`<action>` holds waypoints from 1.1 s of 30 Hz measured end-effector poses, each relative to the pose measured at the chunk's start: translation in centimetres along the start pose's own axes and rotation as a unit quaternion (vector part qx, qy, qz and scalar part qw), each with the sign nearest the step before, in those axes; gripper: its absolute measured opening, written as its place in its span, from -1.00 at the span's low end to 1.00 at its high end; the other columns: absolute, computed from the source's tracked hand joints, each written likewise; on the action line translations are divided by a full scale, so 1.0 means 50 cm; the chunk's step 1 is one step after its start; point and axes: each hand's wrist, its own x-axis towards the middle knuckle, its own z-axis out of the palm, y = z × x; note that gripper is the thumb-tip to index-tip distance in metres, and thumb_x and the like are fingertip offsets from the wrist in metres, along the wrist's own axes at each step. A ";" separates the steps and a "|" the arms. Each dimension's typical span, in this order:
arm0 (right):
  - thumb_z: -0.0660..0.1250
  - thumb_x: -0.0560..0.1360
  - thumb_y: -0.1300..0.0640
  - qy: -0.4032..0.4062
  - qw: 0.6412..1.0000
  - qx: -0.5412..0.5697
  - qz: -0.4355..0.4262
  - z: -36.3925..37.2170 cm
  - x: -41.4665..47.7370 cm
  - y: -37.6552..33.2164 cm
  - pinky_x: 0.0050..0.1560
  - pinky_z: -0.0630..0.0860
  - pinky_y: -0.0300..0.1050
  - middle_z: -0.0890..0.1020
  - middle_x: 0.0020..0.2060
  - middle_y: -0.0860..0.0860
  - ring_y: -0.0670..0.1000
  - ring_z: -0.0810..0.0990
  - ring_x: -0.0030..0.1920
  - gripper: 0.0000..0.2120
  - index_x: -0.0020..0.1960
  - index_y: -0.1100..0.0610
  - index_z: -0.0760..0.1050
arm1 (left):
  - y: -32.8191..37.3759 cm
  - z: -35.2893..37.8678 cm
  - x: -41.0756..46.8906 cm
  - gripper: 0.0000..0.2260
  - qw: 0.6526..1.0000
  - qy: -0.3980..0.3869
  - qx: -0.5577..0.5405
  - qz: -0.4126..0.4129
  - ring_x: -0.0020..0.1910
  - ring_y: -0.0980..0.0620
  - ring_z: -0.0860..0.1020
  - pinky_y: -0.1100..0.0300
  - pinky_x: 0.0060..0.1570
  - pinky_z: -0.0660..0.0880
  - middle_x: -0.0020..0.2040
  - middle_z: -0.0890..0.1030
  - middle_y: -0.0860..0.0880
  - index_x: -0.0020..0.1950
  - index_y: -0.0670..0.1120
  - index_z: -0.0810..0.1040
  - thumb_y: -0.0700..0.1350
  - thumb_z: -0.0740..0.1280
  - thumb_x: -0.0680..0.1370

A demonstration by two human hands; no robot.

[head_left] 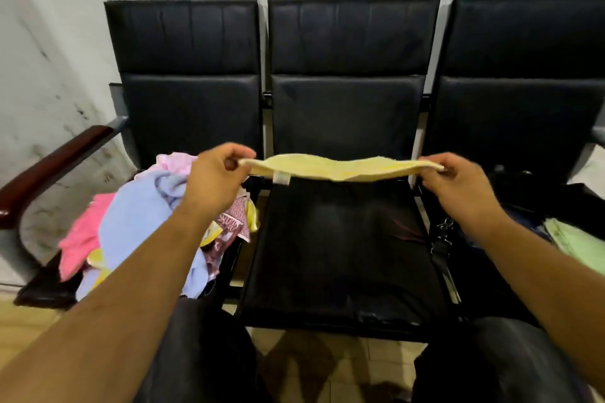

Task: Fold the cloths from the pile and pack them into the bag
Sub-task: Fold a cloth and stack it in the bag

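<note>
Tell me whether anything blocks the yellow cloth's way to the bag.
Nothing visible does. The yellow cloth hangs between the left hand and right hand above the middle seat; the dark bag lies on the seat to its right.

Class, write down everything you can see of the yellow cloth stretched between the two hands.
The yellow cloth is pale, soft and towel-like, seemingly folded into a long narrow band. It hangs in the air, stretched roughly level and sagging slightly, above the black middle seat without touching it. The left hand pinches one end, the right hand the other. A small whitish tag dangles from its lower edge near the left hand. Nothing else touches it.
</note>
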 end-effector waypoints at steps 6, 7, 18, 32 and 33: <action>0.48 0.52 0.08 -0.158 0.966 -0.088 0.184 0.054 -0.168 0.248 0.04 0.66 0.23 0.73 -0.28 0.02 0.08 0.73 -0.20 -0.95 -0.10 -0.06 0.69 | -0.170 0.084 -0.189 -0.72 0.983 -0.148 0.053 -0.093 -0.20 0.21 0.62 0.33 -0.14 0.53 -0.18 0.71 0.09 -0.13 0.11 0.65 -0.31 0.46 0.52; 0.48 0.51 0.08 -0.174 0.960 -0.086 0.201 0.060 -0.181 0.275 0.06 0.66 0.27 0.73 -0.28 0.04 0.12 0.74 -0.17 -0.95 -0.12 -0.05 0.69 | -0.183 0.091 -0.206 -0.71 0.978 -0.164 0.060 -0.109 -0.20 0.19 0.63 0.25 -0.12 0.55 -0.18 0.71 0.08 -0.14 0.12 0.64 -0.30 0.46 0.52; 0.38 0.59 0.16 -0.228 0.927 -0.166 0.248 0.071 -0.204 0.232 -0.35 0.66 -0.07 0.71 -0.29 0.14 0.06 0.73 -0.29 -0.92 -0.05 0.11 0.64 | -0.230 0.136 -0.221 -0.76 0.945 -0.255 0.118 -0.168 -0.02 0.19 0.61 0.52 -0.17 0.38 -0.04 0.67 0.17 -0.04 0.15 0.63 -0.22 0.43 0.53; 0.44 0.54 0.10 -0.136 0.938 -0.255 0.191 0.162 0.007 0.307 -0.06 0.47 -0.18 0.62 -0.32 -0.04 0.04 0.65 -0.17 -0.98 -0.07 0.01 0.62 | -0.289 0.259 -0.022 -0.82 0.954 -0.205 0.092 -0.201 -0.02 0.04 0.62 0.39 -0.09 0.42 -0.04 0.67 0.00 0.07 -0.02 0.69 -0.24 0.47 0.53; 0.45 0.54 0.10 -0.138 0.936 -0.261 0.194 0.177 0.018 0.328 -0.03 0.50 -0.16 0.64 -0.28 -0.01 0.07 0.67 -0.13 -0.97 -0.04 0.04 0.64 | -0.302 0.276 -0.014 -0.82 0.952 -0.204 0.099 -0.206 -0.01 0.03 0.61 0.32 -0.05 0.42 -0.04 0.66 0.01 0.09 -0.03 0.69 -0.23 0.47 0.54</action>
